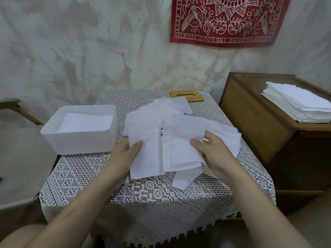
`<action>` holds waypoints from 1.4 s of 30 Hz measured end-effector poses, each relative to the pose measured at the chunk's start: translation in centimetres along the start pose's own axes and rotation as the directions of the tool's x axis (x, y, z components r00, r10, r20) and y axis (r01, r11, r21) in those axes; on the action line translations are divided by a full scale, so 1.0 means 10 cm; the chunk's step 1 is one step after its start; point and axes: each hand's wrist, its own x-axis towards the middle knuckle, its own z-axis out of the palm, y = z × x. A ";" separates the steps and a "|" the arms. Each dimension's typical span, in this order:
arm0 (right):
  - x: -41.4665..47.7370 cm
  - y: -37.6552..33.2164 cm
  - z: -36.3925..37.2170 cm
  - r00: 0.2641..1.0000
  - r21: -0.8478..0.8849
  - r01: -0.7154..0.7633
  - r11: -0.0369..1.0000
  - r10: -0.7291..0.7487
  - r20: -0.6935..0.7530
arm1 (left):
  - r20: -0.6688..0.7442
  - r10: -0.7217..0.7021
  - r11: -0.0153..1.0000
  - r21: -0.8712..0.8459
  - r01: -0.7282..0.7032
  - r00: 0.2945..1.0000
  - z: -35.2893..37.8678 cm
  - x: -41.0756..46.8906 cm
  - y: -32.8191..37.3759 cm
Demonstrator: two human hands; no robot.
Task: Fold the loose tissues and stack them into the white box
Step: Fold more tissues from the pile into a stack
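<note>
A heap of loose white tissues [179, 122] lies on the lace-covered table [154, 194]. My left hand [123, 156] pinches the left edge of a tissue [145, 158] at the front of the heap, thumb on top. My right hand [215, 154] grips the right side of another tissue [180, 156] beside it, thumb over the paper. The white box [80, 140] stands open at the table's left, with flat folded tissues [86, 123] inside.
A wooden lid with a slot [187, 96] lies at the table's far edge. To the right a wooden cabinet [254, 122] carries a tall stack of white tissues [300, 102]. A red patterned cloth [227, 20] hangs on the wall behind.
</note>
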 end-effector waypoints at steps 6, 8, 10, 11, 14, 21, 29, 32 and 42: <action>-0.01 0.02 0.18 0.998 -0.072 0.046 0.996 -0.042 0.057 | 0.068 -0.038 0.996 -0.074 0.043 0.997 0.13 -0.05 0.03; 0.01 0.06 0.28 0.997 -0.128 0.057 0.990 -0.050 0.052 | 0.081 -0.061 0.991 -0.116 0.070 0.995 0.17 -0.05 0.03; 0.03 0.10 0.34 0.998 -0.164 0.062 0.984 -0.058 0.030 | 0.086 -0.093 0.986 -0.133 0.104 0.992 0.18 -0.06 0.04; 0.03 0.11 0.37 0.998 -0.171 0.062 0.983 -0.059 0.018 | 0.099 -0.102 0.984 -0.136 0.115 0.990 0.17 -0.05 0.03; 0.05 0.15 0.43 0.998 -0.181 0.056 0.982 -0.057 0.001 | 0.132 -0.072 0.996 -0.049 0.080 0.989 0.16 -0.06 0.01; 0.09 0.20 0.51 0.998 -0.138 0.063 0.988 -0.061 0.018 | 0.131 -0.063 0.998 0.000 0.064 0.989 0.11 -0.06 0.04; 0.16 0.23 0.58 0.993 -0.211 0.118 0.970 -0.115 0.026 | 0.124 -0.082 0.997 0.017 0.081 0.989 0.04 -0.06 0.04; 0.19 0.26 0.58 0.991 -0.289 0.128 0.949 -0.136 -0.009 | 0.135 -0.093 0.996 0.002 0.093 0.987 0.03 -0.04 0.03; 0.18 0.30 0.59 0.992 -0.248 0.113 0.962 -0.123 -0.025 | 0.122 -0.047 0.998 -0.030 0.051 0.991 0.08 -0.04 0.02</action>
